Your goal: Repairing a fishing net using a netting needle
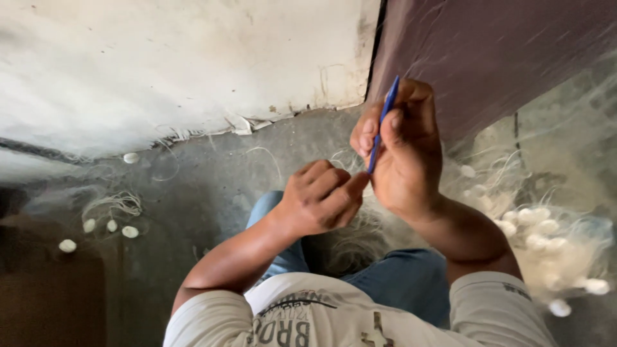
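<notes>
**Inspector:** Bare concrete floor (212,193) meeting a stained white wall (160,58). Location of the blue netting needle (383,125)?

**Assistant:** Above the fishing net (360,241) heaped in the lap, pinched upright by the right hand (402,154), thumb and fingers closed on its shaft. The left hand (321,196) is curled, pinching fine twine just below.

**Inspector:** Handling?

**Assistant:** Judged light, stiff, smooth; best held mid-shaft. Net soft and snag-prone. White floats (540,234) lie right of the net.

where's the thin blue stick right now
In the head view, the thin blue plastic stick is upper centre-right, pinched upright in the right hand, just above the left hand and in front of the dark purple wall panel.
</notes>
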